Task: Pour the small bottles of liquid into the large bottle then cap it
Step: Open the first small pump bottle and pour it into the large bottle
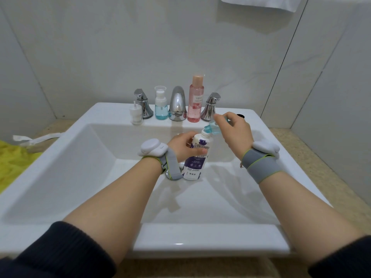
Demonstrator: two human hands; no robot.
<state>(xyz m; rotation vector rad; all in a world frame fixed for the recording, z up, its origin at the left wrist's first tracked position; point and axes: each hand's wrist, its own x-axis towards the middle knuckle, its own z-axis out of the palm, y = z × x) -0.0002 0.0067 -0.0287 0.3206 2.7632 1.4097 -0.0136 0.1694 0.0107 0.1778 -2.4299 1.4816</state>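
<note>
On the left, our left hand (pixel 185 146) is wrapped tight round the big white bottle (pixel 195 157), which stands over the sink (pixel 84 157) w/ its open top leaning a bit to the right. Just right of that top, our right hand (pixel 233 130) pinches the small blue bottle (pixel 213 128), tipped so its mouth points down-left and sits right at the big bottle's mouth. So the small bottle's long way runs down toward the big one. We think the pour needs both mouths kept lined up.
</note>
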